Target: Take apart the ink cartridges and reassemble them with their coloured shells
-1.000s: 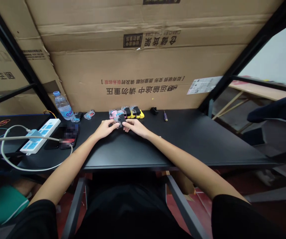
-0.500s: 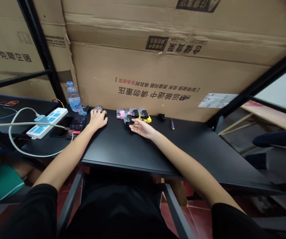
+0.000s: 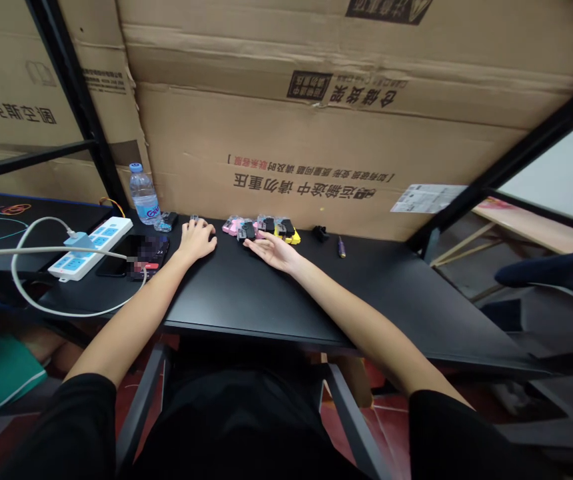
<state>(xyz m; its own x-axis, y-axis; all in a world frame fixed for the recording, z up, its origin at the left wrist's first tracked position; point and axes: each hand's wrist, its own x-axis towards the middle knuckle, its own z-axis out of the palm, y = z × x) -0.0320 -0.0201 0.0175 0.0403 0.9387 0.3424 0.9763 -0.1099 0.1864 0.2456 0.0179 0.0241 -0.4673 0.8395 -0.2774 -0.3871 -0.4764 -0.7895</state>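
Observation:
My left hand (image 3: 198,239) rests palm down near the back of the black table, fingers bent over a small grey piece (image 3: 194,218) that is mostly hidden. Palm up, my right hand (image 3: 272,251) has its fingers apart beside a grey-and-black module (image 3: 245,231), with nothing visibly gripped. Behind that module lies a pink one (image 3: 232,225). Another dark module (image 3: 266,225) and a yellow-and-black one (image 3: 286,230) sit to the right, just beyond my right fingers. One more grey-black module (image 3: 166,222) lies by the bottle, left of my left hand.
A water bottle (image 3: 145,195), white power strip (image 3: 91,249), cable and phone (image 3: 151,253) occupy the left side. A black part (image 3: 321,233) and a purple-handled tool (image 3: 341,247) lie right. Cardboard (image 3: 276,133) stands behind the table (image 3: 246,300). A person's legs show at far left.
My right hand has shifted slightly left and its fingers have spread beside the grey-and-black module. That module now lies a little further left, nearer the pink one. The view has moved slightly.

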